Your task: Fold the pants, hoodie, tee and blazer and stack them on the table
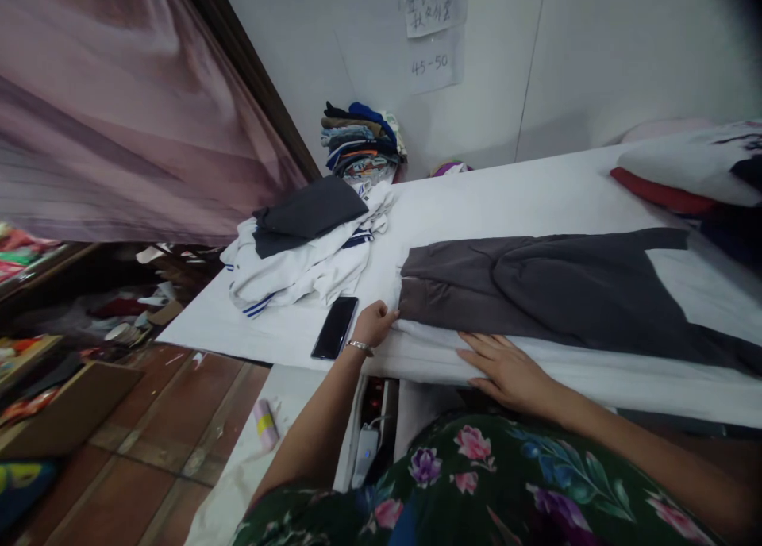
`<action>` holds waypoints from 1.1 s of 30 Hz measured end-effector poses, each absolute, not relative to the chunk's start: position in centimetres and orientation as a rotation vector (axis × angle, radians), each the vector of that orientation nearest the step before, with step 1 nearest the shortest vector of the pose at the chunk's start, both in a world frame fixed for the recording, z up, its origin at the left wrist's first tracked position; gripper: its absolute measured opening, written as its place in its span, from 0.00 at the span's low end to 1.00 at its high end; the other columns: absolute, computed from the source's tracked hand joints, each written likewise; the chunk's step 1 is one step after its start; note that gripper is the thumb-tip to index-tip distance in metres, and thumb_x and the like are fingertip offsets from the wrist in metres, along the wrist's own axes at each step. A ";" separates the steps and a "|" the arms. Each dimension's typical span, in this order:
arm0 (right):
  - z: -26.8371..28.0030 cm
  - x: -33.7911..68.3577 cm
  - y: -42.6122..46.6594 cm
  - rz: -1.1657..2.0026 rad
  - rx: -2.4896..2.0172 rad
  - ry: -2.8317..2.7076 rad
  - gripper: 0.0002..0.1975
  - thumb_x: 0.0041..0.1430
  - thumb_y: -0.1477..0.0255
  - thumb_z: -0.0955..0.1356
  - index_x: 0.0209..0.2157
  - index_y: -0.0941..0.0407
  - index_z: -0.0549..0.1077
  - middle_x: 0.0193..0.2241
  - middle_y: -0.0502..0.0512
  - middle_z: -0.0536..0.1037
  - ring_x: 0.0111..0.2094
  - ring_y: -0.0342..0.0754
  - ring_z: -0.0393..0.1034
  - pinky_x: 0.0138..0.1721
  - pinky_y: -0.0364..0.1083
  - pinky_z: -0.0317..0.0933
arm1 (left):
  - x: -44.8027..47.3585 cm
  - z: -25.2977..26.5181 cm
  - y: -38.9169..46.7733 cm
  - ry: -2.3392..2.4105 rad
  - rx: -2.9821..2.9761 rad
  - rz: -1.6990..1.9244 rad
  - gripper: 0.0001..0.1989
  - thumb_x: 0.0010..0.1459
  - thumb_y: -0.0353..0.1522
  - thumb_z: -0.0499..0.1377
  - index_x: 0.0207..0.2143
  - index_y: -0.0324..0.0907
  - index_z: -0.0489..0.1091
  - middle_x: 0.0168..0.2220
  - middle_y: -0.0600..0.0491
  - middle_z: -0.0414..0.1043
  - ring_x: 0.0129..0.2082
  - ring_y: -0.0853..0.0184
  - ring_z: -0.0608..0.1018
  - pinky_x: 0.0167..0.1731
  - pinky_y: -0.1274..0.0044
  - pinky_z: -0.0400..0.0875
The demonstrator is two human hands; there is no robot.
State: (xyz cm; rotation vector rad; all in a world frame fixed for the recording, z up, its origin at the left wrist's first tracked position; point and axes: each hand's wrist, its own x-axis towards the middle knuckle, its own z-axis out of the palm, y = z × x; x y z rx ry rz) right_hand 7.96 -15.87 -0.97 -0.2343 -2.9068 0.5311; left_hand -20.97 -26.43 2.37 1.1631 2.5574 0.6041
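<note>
A pair of dark grey trousers (553, 288) lies stretched out sideways on the white-covered table (506, 197), its waist end to the left and its legs spreading to the right. My left hand (375, 324), with a bracelet on the wrist, is closed at the near corner of the waist end, fingertips on the fabric. Lying flat with fingers apart, my right hand (506, 371) rests on the white cloth along the near edge of the trousers. A black phone (335, 328) sits just left of my left hand.
Left of the trousers is a heap of white garments (298, 272) with a folded dark garment (313, 213) on top. Folded clothes are stacked (360, 141) by the wall. More clothes (690, 173) lie at the right. A pink curtain (119, 109) hangs at the left.
</note>
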 end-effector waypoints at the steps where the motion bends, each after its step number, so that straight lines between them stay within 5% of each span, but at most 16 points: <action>1: -0.9 8.0 -15.8 0.551 -0.234 -2.905 0.23 0.62 0.65 0.63 0.59 0.51 0.64 0.63 0.59 0.57 0.60 0.57 0.55 0.56 0.59 0.54 | -21.0 2.4 -26.3 2.564 1.146 0.569 0.16 0.52 0.40 0.57 0.19 0.43 0.57 0.17 0.61 0.57 0.22 0.72 0.62 0.23 0.79 0.52; 5: -0.2 8.2 -15.5 0.730 -0.166 -2.832 0.22 0.63 0.63 0.63 0.57 0.52 0.66 0.61 0.61 0.61 0.60 0.55 0.56 0.57 0.58 0.54 | -21.4 2.7 -25.6 2.607 1.086 0.475 0.13 0.54 0.40 0.55 0.22 0.42 0.64 0.22 0.56 0.67 0.26 0.68 0.70 0.26 0.78 0.59; 9: 2.0 8.6 -14.1 0.890 -0.003 -2.531 0.18 0.65 0.68 0.59 0.54 0.54 0.69 0.55 0.60 0.69 0.59 0.49 0.59 0.56 0.53 0.58 | -22.0 3.0 -24.2 2.666 1.162 0.593 0.17 0.60 0.42 0.50 0.37 0.40 0.70 0.39 0.46 0.75 0.38 0.62 0.76 0.38 0.72 0.67; 16: 3.5 9.8 -7.3 0.259 -0.628 -2.575 0.22 0.64 0.65 0.61 0.56 0.56 0.67 0.61 0.63 0.60 0.64 0.57 0.47 0.61 0.63 0.45 | -19.2 3.1 -19.0 2.557 1.859 0.696 0.26 0.61 0.43 0.51 0.57 0.36 0.62 0.62 0.38 0.57 0.62 0.56 0.59 0.59 0.63 0.56; 23: 1.4 10.7 -5.6 0.154 -0.795 -2.793 0.28 0.62 0.57 0.61 0.59 0.56 0.64 0.64 0.63 0.53 0.66 0.59 0.38 0.62 0.63 0.37 | -17.5 1.0 -16.7 2.435 1.973 0.159 0.30 0.60 0.47 0.49 0.59 0.39 0.60 0.64 0.42 0.53 0.64 0.53 0.55 0.60 0.58 0.51; 28: 4.5 12.6 -2.7 0.278 -0.908 -2.657 0.27 0.65 0.55 0.55 0.60 0.53 0.62 0.65 0.58 0.50 0.66 0.53 0.38 0.63 0.60 0.37 | -17.7 1.0 -16.5 2.463 1.962 0.065 0.31 0.61 0.47 0.47 0.60 0.38 0.59 0.65 0.44 0.51 0.65 0.55 0.53 0.61 0.59 0.50; 33: 3.6 13.4 2.3 0.264 -1.304 -2.646 0.32 0.63 0.51 0.54 0.62 0.54 0.59 0.65 0.61 0.50 0.66 0.59 0.38 0.61 0.66 0.36 | -17.7 0.9 -16.6 2.487 1.961 0.039 0.32 0.61 0.47 0.47 0.61 0.37 0.58 0.65 0.45 0.51 0.65 0.56 0.53 0.61 0.60 0.50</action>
